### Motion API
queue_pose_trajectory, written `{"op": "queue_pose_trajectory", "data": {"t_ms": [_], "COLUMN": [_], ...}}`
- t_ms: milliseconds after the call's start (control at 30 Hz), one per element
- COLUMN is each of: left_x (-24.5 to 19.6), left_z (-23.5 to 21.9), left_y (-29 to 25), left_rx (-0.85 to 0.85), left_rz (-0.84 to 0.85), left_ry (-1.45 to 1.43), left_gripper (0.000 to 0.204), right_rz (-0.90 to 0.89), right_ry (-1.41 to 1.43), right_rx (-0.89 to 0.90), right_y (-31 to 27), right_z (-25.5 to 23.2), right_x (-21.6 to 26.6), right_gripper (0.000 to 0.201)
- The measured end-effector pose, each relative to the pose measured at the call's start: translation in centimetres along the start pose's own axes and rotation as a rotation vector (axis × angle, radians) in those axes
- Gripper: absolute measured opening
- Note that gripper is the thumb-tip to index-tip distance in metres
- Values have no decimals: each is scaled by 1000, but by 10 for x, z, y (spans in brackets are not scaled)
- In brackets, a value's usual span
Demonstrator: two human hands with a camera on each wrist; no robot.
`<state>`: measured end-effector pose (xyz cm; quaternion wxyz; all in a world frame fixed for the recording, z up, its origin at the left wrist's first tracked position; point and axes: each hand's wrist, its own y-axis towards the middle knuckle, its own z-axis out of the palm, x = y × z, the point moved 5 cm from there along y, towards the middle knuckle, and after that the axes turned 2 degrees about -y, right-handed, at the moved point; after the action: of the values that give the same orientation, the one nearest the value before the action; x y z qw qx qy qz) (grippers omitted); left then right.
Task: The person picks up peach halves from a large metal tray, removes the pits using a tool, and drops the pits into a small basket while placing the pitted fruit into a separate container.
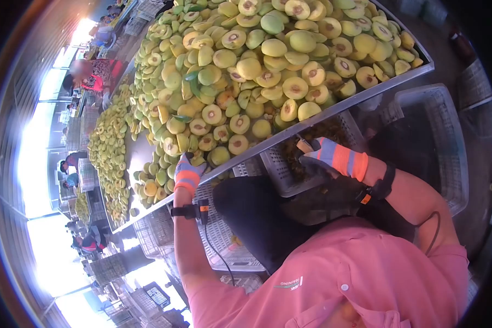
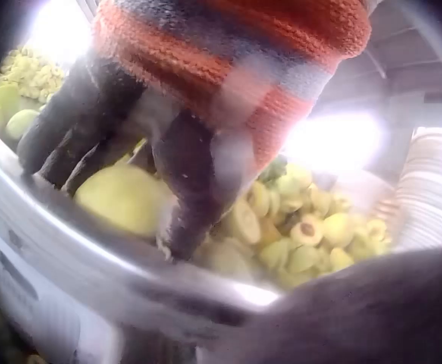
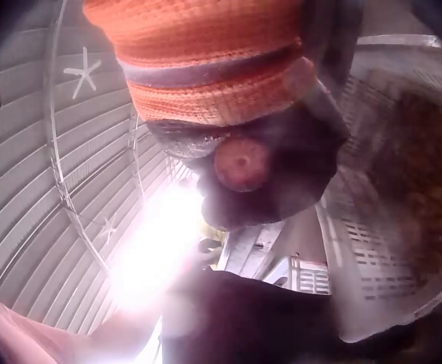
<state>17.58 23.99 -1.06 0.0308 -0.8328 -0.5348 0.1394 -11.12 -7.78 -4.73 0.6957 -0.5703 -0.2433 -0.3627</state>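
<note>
My left hand (image 1: 187, 174), in an orange and grey glove with dark fingers, is at the near metal rim of a table heaped with cut fruit. In the left wrist view its fingers and thumb are round a yellow-green peach (image 2: 126, 201) just inside the rim. My right hand (image 1: 333, 157), gloved alike, grips a wooden-handled tool (image 1: 304, 146) over a crate; the handle's round end (image 3: 241, 164) shows in the right wrist view. The tool's working end is too small to make out. Halved peaches (image 1: 295, 87), some with brown pits, fill the table.
The table's metal rim (image 1: 273, 141) runs diagonally in front of me. Below it stand a grey crate (image 1: 300, 188) with brown scraps, a white crate (image 1: 218, 240) and a large grey crate (image 1: 456, 147). Other people, one a person in red (image 1: 95, 76), are at the left.
</note>
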Motion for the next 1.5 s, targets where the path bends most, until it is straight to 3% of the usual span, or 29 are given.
{"op": "queue_pose_trajectory", "data": {"t_ms": [133,167,233,300,367,400,433,467,533,600,667,767,800,933,1100,1200,1300,1400,1500], "left_x": [-12,-36,-53,-94,-142,-160,-180,-199,-199,-212,-232,-246,-259,-264,-267,-248,-252,-266,-263], "left_z": [-21,-28,-26,-43,-38,-24,-23,-20,26,43,43,50,39,44,46,71,71,54,59], "left_y": [-37,-55,-69,-91,-99,-96,-96,-101,-81,-77,-81,-81,-87,-90,-94,-80,-82,-85,-85], "left_rx": [0,187,189,-168,-272,-193,-341,-603,-185,-194,-430,-352,-422,-534,-623,-189,-182,-254,-204], "left_rz": [-126,-11,147,434,430,277,483,610,395,431,640,664,778,834,862,319,295,462,393], "left_ry": [-1076,-1460,-1633,-638,-656,-1174,-625,-90,-1118,-1164,-626,-692,-582,-535,-393,-1265,-1304,-1112,-1122], "left_gripper": [54,51,48,47,44,41,40,39,45,47,46,45,44,45,34,30,36,34,34], "right_rz": [-54,-54,-165,-387,-492,-541,-524,-507,-534,-618,-644,-588,-570,-661,-579,-479,-443,-426,-416], "right_ry": [-62,-108,-90,52,41,35,62,89,114,104,2,-117,-156,-272,-525,-634,-752,-923,-1081], "right_rx": [-22,-36,-5,58,13,-18,10,43,49,-13,-89,-166,-191,-302,-409,-407,-438,-461,-433], "right_y": [-4,-10,-9,0,4,1,-3,-11,-14,-12,-16,-20,-12,5,1,-2,-12,-20,-18], "right_z": [-1,0,8,13,16,17,18,20,22,19,15,11,9,9,8,9,9,8,13], "right_x": [2,8,13,11,10,15,15,22,27,27,32,34,27,11,11,14,23,34,30], "right_gripper": [23,24,25,27,27,27,27,27,27,26,26,30,31,37,37,36,33,30,27]}}
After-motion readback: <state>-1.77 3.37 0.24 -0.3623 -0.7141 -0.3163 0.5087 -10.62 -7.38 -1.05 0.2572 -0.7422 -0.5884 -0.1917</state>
